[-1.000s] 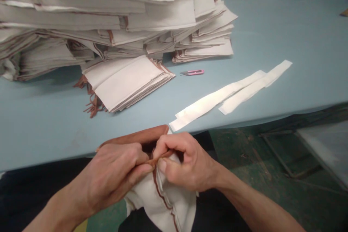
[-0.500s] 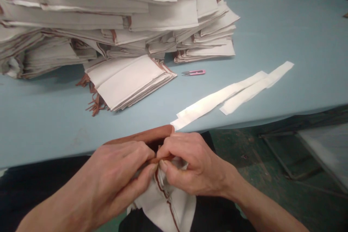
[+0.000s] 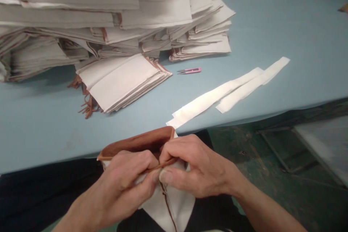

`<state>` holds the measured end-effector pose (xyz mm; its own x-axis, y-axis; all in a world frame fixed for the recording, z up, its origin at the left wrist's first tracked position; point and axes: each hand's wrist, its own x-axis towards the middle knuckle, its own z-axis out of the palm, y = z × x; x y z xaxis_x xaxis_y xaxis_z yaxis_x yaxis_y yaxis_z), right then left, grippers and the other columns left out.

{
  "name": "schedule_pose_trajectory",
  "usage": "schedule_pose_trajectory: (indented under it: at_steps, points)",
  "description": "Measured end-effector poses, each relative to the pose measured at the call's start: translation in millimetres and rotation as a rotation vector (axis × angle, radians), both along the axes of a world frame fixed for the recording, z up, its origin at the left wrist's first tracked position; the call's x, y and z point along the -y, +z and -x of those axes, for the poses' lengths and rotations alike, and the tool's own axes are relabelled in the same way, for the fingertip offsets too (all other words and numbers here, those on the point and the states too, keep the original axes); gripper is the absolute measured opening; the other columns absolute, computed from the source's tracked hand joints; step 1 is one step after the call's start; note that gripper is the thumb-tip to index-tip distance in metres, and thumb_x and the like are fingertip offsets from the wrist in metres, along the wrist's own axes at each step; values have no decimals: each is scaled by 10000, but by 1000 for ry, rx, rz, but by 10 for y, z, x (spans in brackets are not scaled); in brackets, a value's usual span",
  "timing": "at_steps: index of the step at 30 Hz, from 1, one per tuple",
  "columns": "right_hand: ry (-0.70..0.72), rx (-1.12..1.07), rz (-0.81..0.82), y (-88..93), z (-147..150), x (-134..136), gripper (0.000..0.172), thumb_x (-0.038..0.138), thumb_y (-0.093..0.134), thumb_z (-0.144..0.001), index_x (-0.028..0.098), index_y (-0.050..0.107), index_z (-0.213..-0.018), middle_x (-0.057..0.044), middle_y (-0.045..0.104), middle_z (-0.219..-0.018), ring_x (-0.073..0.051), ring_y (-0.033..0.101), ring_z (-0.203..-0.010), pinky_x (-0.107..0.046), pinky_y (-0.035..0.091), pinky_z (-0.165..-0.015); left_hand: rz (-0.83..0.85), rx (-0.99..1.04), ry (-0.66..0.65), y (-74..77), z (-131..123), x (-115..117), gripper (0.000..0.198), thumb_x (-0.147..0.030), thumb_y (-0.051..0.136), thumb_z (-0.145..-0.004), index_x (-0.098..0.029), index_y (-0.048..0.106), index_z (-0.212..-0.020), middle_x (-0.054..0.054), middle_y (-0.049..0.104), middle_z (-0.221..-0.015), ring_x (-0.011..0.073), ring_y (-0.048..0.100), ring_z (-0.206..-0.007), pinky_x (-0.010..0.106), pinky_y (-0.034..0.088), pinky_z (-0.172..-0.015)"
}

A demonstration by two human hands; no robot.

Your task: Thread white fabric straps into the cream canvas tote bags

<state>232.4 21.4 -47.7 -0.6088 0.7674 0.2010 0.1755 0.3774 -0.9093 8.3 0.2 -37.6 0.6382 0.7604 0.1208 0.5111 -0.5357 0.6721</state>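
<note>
A cream cloth bag (image 3: 174,206) with a brown rim (image 3: 138,142) hangs over my lap at the table's near edge. My left hand (image 3: 127,185) is closed on the bag's brown edge, thumb pressed against the fingers. My right hand (image 3: 195,170) pinches the same edge from the right, thumb tip touching my left thumb. A thin brown cord runs between the two pinches. The bag's mouth stands open behind my knuckles. Brown stitching runs down the cloth below my hands.
A light blue table (image 3: 272,25) carries tall stacks of folded cream bags (image 3: 108,18); a lower pile (image 3: 122,79) with brown tassels lies nearest. Pink thread snips (image 3: 189,70) lie mid-table. Two white fabric strips (image 3: 231,88) reach the table edge. A green floor shows on the right.
Both hands have kept their pinch on the bag's edge and shifted slightly. The brown rim now stands up higher and wider behind my left hand.
</note>
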Motion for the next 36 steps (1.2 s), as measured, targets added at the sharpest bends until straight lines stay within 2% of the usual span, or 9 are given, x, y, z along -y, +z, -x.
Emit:
schedule_pose_trajectory:
  at_steps: [4,7,9,14,18,23,29,33,36]
  points:
    - [-37,158,-118,-71,50,-2,472,497,475,-1077,193,566,-727,14,596,-668,-136,531,-628,-278,332,-612,-88,-9,9,-62,-18,-53,203,-207,489,-1046,-240,497,-846,-86,555,-670,98,535,-550,259,353,-553]
    - [-77,122,-225,-162,104,11,551,533,386,-1109,195,556,-709,8,586,-633,-139,528,-598,-295,311,-591,-137,-4,35,-110,-14,-32,218,-210,503,-1037,-236,492,-821,-74,562,-653,110,541,-538,276,352,-550]
    - [-78,37,-250,-215,121,26,548,499,383,-1121,196,543,-694,16,563,-609,-128,510,-577,-290,314,-583,-85,17,49,-124,-14,-12,256,-235,513,-1042,-230,499,-787,-64,576,-645,110,544,-537,271,360,-550]
    - [-16,-245,-25,-307,141,107,445,329,510,-1076,199,480,-651,53,466,-576,-84,443,-523,-234,321,-547,359,157,126,-153,-15,29,455,-410,597,-1035,-206,478,-646,-70,498,-554,81,474,-507,192,356,-493]
    - [-11,-366,202,-343,213,171,433,344,529,-1011,218,396,-619,70,376,-557,-66,361,-472,-213,292,-487,722,419,236,-270,-30,169,504,-505,618,-1009,-196,477,-637,-53,505,-577,74,441,-482,173,356,-455]
    - [-112,-346,180,-314,275,162,373,317,471,-993,235,347,-651,68,354,-572,-82,356,-488,-230,299,-504,990,773,471,-388,-206,290,518,-603,704,-918,-197,500,-672,-65,459,-562,56,349,-428,170,252,-409]
    - [-138,-302,76,-294,220,172,271,233,428,-979,240,357,-717,58,395,-631,-98,390,-538,-237,351,-570,1055,1092,552,-473,-484,201,567,-566,853,-765,-189,456,-619,-58,419,-577,85,341,-538,180,340,-519]
    - [-116,-285,90,-282,198,222,165,210,399,-926,239,405,-763,55,426,-629,-103,411,-521,-236,362,-555,1083,1046,523,-513,-416,212,524,-590,805,-801,-191,503,-644,-41,463,-599,103,362,-554,191,353,-513]
    - [-65,-266,64,-250,181,234,156,217,368,-921,241,422,-777,39,477,-634,-120,450,-542,-249,395,-574,906,817,434,-406,-229,232,503,-584,673,-926,-198,498,-655,-37,461,-623,108,373,-546,203,358,-494]
